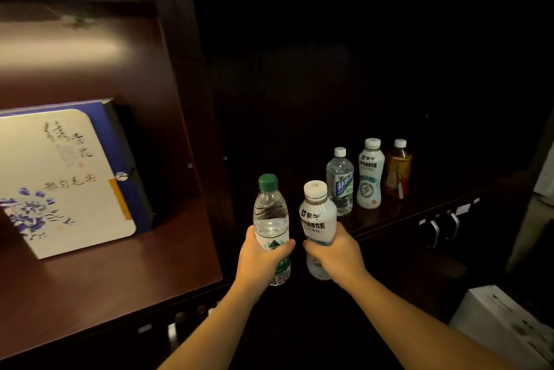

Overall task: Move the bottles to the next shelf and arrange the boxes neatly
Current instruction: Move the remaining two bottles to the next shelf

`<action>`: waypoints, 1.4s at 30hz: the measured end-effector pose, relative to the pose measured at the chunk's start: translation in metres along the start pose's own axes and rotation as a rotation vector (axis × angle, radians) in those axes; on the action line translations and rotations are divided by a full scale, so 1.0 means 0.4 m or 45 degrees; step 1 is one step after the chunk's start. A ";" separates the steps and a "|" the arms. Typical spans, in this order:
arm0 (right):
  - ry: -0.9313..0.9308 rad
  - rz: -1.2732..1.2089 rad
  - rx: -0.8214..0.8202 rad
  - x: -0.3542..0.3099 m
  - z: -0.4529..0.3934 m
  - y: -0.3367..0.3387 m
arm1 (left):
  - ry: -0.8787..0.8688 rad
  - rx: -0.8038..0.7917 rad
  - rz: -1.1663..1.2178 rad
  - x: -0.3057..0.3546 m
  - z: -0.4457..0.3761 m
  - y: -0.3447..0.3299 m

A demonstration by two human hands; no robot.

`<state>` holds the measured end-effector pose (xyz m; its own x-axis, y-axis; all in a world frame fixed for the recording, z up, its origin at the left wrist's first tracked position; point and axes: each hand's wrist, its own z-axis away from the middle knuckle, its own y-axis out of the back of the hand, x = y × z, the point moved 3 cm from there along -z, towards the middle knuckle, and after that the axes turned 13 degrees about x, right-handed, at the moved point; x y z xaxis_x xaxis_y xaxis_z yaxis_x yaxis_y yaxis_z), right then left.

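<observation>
While three bottles [368, 176] already stand on the right shelf [389, 216], the left hand [260, 258] wraps a green-capped water bottle [270, 219] and the right hand [335, 252] a white drink bottle [316, 219], both held upright near its front; the box [66, 178] on the left shelf [120, 276] sits askew, seemingly untidied.

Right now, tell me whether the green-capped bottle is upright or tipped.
Upright. The green-capped bottle stands vertical in the left hand, cap on top, held off the shelf beside the white bottle.
</observation>
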<state>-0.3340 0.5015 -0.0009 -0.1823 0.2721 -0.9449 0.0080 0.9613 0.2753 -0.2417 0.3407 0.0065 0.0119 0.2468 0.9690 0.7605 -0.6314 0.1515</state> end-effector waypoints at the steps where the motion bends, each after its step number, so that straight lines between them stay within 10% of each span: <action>1: 0.000 0.006 -0.016 0.010 -0.038 -0.001 | 0.009 0.026 0.003 -0.001 -0.021 -0.027; 15: 0.015 -0.174 -0.181 0.076 -0.346 -0.166 | 0.125 0.312 -0.033 -0.092 -0.255 -0.154; 32: 0.034 -0.120 -0.363 0.055 -0.413 -0.220 | 0.145 0.164 -0.010 -0.091 -0.327 -0.181; 42: 0.036 0.109 0.001 -0.040 -0.242 -0.125 | 0.282 0.058 -0.221 -0.021 -0.164 -0.071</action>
<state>-0.4266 0.4451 0.0177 -0.2082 0.3516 -0.9127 0.0256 0.9348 0.3543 -0.3060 0.3083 0.0070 -0.2590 0.1787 0.9492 0.7675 -0.5586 0.3146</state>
